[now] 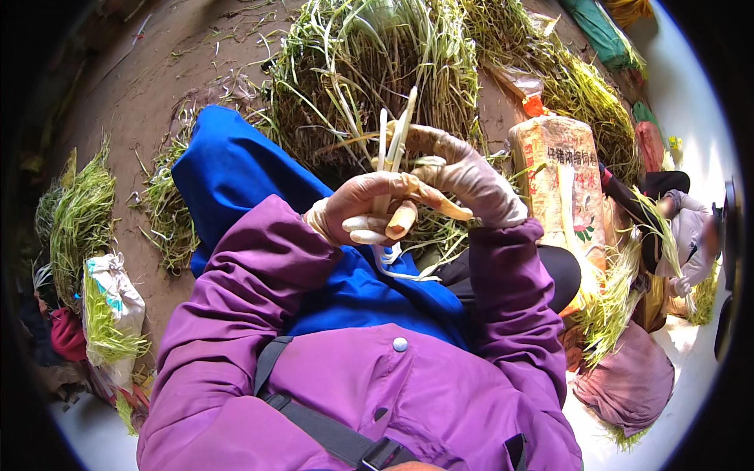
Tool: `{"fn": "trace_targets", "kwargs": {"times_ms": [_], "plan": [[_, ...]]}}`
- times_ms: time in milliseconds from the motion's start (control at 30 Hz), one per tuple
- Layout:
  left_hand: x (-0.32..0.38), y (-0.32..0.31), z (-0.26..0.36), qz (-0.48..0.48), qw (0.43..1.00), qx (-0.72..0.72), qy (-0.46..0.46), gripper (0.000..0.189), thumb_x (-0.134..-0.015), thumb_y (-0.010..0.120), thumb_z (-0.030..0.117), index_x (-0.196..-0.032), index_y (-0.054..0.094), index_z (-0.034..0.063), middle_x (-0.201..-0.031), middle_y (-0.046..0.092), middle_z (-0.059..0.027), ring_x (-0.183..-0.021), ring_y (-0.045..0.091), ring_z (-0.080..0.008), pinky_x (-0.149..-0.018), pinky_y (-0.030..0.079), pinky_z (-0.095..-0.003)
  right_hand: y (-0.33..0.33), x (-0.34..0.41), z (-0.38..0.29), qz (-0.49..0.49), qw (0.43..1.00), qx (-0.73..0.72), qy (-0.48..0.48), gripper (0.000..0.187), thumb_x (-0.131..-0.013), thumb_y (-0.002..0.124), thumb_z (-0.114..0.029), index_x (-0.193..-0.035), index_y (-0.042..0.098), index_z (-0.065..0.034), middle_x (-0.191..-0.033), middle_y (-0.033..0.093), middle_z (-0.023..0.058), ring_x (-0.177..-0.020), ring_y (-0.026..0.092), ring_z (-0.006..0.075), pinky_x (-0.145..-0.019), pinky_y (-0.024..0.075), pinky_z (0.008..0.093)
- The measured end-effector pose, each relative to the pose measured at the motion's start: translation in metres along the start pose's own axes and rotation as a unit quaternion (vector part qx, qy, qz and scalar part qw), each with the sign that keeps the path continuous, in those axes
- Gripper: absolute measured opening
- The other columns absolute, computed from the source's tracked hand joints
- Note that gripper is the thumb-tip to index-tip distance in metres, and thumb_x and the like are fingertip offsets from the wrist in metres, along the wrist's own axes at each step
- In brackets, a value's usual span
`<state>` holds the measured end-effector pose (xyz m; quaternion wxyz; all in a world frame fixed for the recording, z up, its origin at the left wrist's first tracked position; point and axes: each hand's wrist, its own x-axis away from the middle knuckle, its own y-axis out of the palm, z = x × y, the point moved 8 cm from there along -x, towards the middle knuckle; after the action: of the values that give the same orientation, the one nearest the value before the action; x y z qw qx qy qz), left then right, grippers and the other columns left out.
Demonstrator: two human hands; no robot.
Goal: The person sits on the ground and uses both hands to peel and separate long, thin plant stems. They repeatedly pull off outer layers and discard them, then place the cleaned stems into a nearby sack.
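My left hand (pixel 377 206), in a worn, soiled glove with some fingertips covered, is closed around a few pale plant stalks (pixel 396 141) above my lap. Their whitish ends point up and away from me; thin pale strands hang below the fist. Close beside it on the right, my right hand (pixel 465 171), also in a soiled glove, curves around the stalks with its fingers at their upper part. Whether it grips them is hard to tell. Blue cloth (pixel 353 282) covers my lap. Just beyond the hands stands a large heap of long green-and-white stalks (pixel 377 76).
A printed woven sack (pixel 559 188) stands at the right, with pale stalks (pixel 609 306) near it. Another person (pixel 689 235) sits at the far right, holding stalks. More green bundles (pixel 82 218) and a white sack (pixel 121 294) lie at the left on the brown ground (pixel 141 88).
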<state>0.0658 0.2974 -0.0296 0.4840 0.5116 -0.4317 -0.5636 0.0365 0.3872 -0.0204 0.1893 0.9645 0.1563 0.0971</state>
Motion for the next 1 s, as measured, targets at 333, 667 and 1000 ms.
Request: {"fn": "trace_targets", "kwargs": {"times_ms": [333, 667, 1000], "plan": [[0.001, 0.001, -0.01, -0.001, 0.999, 0.033, -0.024, 0.057, -0.102, 0.035, 0.029, -0.132, 0.033, -0.0196, -0.066, 0.062, -0.0206, -0.03, 0.039, -0.0075, -0.028, 0.03, -0.0186, -0.05, 0.01, -0.03, 0.171, 0.976, 0.112, -0.08, 0.023, -0.093, 0.061, -0.019, -0.107, 0.062, -0.0006, -0.086, 0.066, 0.0031, -0.07, 0.061, 0.0107, -0.067, 0.0498, 0.0245], [0.056, 0.054, 0.073, 0.079, 0.948, -0.196, 0.236, 0.051, -0.103, 0.034, 0.028, -0.128, 0.04, -0.0163, -0.053, 0.056, -0.0012, -0.032, 0.043, -0.004, -0.035, 0.033, -0.0195, -0.189, 0.065, 0.108, 0.138, 0.718, 0.591, 0.34, 0.039, -0.086, 0.065, -0.041, -0.098, 0.067, -0.0046, -0.095, 0.069, 0.0153, -0.089, 0.066, 0.0302, -0.082, 0.0489, 0.039], [0.126, 0.04, 0.125, 0.13, 0.916, -0.162, 0.343, 0.048, -0.103, 0.036, 0.019, -0.134, 0.033, -0.0172, -0.055, 0.056, -0.0036, -0.031, 0.04, -0.0027, -0.034, 0.034, -0.0155, -0.068, -0.047, 0.076, 0.16, 0.819, 0.519, 0.186, 0.037, -0.09, 0.061, -0.036, -0.115, 0.065, -0.0098, -0.101, 0.069, 0.0152, -0.094, 0.066, 0.028, -0.082, 0.0502, 0.0373]]}}
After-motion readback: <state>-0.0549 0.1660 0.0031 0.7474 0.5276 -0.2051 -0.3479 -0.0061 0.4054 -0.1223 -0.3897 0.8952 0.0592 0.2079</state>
